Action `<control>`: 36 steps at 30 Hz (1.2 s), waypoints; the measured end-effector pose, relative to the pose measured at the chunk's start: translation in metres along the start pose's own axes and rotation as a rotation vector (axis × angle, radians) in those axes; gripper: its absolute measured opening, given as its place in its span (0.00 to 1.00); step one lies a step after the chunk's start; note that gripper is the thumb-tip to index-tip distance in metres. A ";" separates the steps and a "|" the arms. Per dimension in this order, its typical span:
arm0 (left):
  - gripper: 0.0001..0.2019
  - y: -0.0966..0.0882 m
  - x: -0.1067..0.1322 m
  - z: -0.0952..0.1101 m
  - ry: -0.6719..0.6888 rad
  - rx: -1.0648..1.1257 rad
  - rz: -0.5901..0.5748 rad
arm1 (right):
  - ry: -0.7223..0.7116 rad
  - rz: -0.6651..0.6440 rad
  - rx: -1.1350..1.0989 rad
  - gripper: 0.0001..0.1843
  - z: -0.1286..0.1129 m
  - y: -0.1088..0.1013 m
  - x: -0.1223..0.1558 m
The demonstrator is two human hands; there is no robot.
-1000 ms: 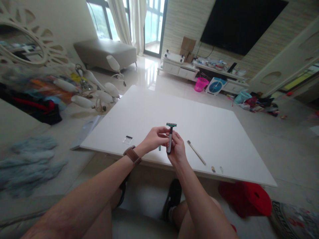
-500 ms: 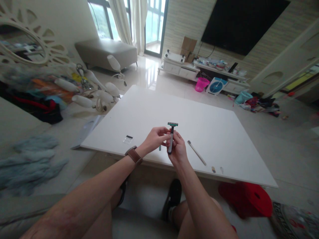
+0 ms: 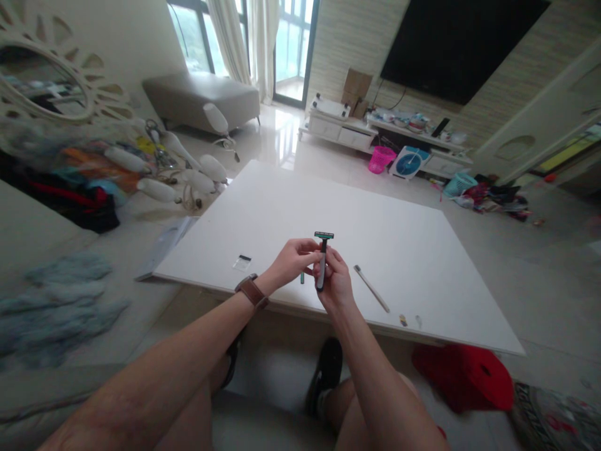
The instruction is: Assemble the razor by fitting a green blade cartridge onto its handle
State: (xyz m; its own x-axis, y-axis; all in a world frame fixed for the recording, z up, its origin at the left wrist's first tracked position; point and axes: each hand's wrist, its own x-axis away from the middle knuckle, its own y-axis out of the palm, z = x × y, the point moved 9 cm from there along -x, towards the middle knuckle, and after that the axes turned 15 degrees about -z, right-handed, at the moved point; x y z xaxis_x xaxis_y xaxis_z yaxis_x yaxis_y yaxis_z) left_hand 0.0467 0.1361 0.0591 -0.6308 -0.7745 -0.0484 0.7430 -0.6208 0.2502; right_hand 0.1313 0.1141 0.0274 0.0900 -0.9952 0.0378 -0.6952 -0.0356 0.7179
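Note:
Both my hands meet over the near edge of a white table [image 3: 282, 207]. My right hand [image 3: 334, 282] is closed round the dark handle of a disposable razor [image 3: 322, 257], which stands upright with its green-topped head pointing away from me. My left hand [image 3: 293, 260], with a brown watch strap on the wrist, pinches the razor's handle from the left. A small teal piece [image 3: 302, 277] lies on the table just below my left fingers.
A thin white stick [image 3: 370, 289] lies right of my hands, two tiny bits [image 3: 409, 321] near the table's front edge, a small clear packet [image 3: 242, 262] to the left. A red object [image 3: 464, 376] sits on the floor at right. My legs and a black shoe are below the table edge.
The view has shifted very slightly. My hands and the razor stay in the same grip and place.

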 end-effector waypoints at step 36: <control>0.12 0.002 0.000 -0.001 -0.026 0.025 -0.009 | 0.018 0.072 -0.031 0.04 0.000 -0.002 0.002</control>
State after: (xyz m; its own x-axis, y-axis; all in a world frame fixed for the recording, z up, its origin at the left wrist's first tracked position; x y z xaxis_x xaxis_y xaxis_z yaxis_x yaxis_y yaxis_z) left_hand 0.0484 0.1343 0.0590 -0.6430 -0.7654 -0.0260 0.7318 -0.6241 0.2738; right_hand 0.1326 0.1116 0.0261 0.0538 -0.9932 0.1028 -0.6781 0.0392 0.7339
